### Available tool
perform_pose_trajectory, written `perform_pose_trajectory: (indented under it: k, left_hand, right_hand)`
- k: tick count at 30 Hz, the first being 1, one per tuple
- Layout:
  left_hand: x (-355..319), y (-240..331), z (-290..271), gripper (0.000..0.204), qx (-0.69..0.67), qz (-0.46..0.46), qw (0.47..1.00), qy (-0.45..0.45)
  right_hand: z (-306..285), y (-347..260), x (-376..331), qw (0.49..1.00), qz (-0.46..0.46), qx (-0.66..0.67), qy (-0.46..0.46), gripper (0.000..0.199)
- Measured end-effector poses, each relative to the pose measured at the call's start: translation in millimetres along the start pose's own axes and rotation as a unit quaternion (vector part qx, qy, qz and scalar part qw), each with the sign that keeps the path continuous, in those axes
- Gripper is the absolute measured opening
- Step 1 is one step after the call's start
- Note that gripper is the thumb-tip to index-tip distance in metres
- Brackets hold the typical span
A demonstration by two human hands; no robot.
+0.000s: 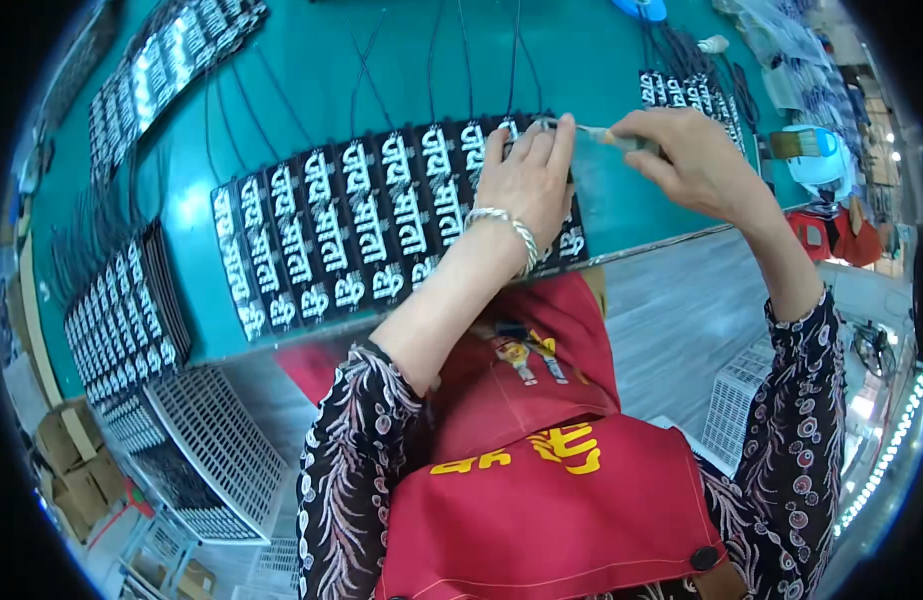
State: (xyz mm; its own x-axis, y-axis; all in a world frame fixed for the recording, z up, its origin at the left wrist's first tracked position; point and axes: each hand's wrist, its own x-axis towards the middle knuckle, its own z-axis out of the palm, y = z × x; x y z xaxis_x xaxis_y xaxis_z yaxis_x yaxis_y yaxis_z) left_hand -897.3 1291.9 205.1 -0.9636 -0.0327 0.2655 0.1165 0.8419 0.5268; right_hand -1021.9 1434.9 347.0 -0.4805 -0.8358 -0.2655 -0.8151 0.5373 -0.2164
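A row of black strips (357, 215) with bold white print lies side by side along the near edge of the green table, a thin dark cord running from the far end of many of them. My left hand (527, 185), with a braided bangle at its wrist, rests flat with fingers stretched over the strips at the row's right end. Just right of those fingertips, my right hand (697, 160) is closed around a slim pale tool (594, 132). The tool's tip points left at the last strips' far end; its kind is too small to make out.
Stacks of similar strips lie at the far left (172, 70), near left (127, 320) and far right (687, 95). A wide brush (800, 145) sits at the right by a light-blue container (827, 170). Below the table's left edge stands a white plastic crate (222, 440).
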Motion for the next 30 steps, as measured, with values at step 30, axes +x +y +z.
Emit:
perform_pose_trajectory:
  k: [30]
  left_hand:
    - [-273,-77,-72,0.045,0.295,-0.265,0.904,0.162]
  right_hand:
    - [165,91,-63,0.926,0.132,0.28,0.215,0.047]
